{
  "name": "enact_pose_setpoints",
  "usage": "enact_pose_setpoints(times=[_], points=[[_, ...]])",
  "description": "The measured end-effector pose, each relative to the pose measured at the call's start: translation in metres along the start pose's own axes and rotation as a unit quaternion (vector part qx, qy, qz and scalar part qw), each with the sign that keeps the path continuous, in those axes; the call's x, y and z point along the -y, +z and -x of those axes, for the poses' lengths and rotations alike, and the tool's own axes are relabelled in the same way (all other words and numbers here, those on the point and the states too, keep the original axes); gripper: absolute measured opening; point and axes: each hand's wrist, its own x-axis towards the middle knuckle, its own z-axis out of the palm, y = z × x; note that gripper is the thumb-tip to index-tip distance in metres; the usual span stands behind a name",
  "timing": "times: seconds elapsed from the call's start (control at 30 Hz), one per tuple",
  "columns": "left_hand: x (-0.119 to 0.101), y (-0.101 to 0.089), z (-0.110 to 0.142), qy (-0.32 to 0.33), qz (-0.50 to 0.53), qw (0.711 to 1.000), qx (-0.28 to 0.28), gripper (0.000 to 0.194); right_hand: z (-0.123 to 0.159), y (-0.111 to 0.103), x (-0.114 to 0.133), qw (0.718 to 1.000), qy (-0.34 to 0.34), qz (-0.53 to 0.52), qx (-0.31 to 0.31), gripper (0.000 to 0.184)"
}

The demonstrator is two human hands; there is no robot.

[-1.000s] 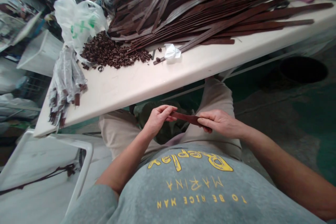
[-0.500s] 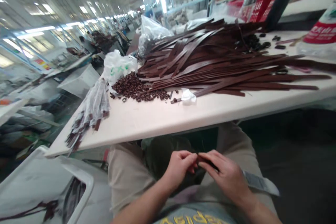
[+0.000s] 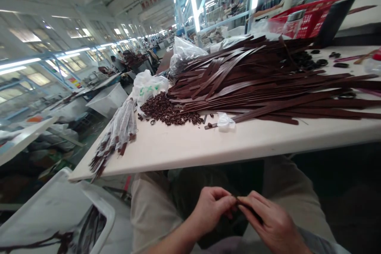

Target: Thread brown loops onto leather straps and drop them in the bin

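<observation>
My left hand [image 3: 212, 210] and my right hand [image 3: 272, 222] are held together over my lap, low in the view. Between their fingers they pinch a short dark brown leather strap [image 3: 249, 207], most of it hidden by my fingers. Beyond the hands, a white table [image 3: 190, 154] carries a large heap of long brown leather straps [image 3: 262, 91]. A pile of small brown leather loops [image 3: 168, 109] lies at its left end. Neither hand touches the table.
Plastic-wrapped bundles of strap ends [image 3: 117, 135] lie at the table's left, near a white plastic bag [image 3: 149, 87]. A white bin [image 3: 59, 214] with dark straps inside stands at lower left. A red basket [image 3: 309, 18] sits beyond the heap. Other workstations stretch away behind.
My view has tilted up and now takes in the hall. The hands have drawn closer together and sit lower in the picture, and the strap, earlier a visible strip between them, is now mostly covered by fingers.
</observation>
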Motion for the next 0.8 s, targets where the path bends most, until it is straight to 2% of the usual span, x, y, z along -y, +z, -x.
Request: enact_pose_setpoints(times=[0.1,0.17,0.23,0.43,0.53,0.6,0.63,0.7,0.73,0.8], points=[[-0.003,-0.012,-0.002,0.1,-0.146,0.984,0.027,0.032,-0.002,-0.005,-0.002,1.0,-0.015,0.021,0.004,0.015],[-0.007,-0.018,-0.005,0.165,-0.255,0.951,0.058,0.03,-0.004,-0.008,-0.003,0.999,-0.031,0.031,0.012,0.015],[-0.01,-0.021,-0.009,0.199,-0.328,0.919,0.085,0.029,-0.006,-0.01,-0.004,0.998,-0.039,0.038,0.017,0.016],[-0.016,-0.015,-0.017,0.228,-0.44,0.86,0.123,0.029,-0.004,-0.011,-0.008,0.998,-0.01,0.03,0.05,0.019],[-0.028,-0.01,-0.022,0.23,-0.44,0.854,0.155,0.029,0.001,-0.014,-0.014,0.998,0.032,-0.01,0.055,0.019],[-0.044,-0.01,-0.03,0.236,-0.415,0.862,0.17,0.027,0.007,-0.017,-0.021,0.996,0.067,-0.034,0.047,0.019],[-0.054,-0.01,-0.036,0.242,-0.402,0.868,0.159,0.027,0.01,-0.018,-0.026,0.995,0.084,-0.037,0.038,0.019],[-0.077,-0.015,-0.052,0.269,-0.388,0.878,0.085,0.026,0.021,-0.019,-0.036,0.993,0.113,-0.021,0.011,0.019],[-0.089,-0.018,-0.062,0.289,-0.39,0.874,0.032,0.024,0.027,-0.018,-0.04,0.992,0.125,-0.009,-0.001,0.019],[-0.112,-0.028,-0.084,0.329,-0.416,0.846,-0.064,0.018,0.041,-0.016,-0.049,0.99,0.142,0.007,-0.01,0.021]])
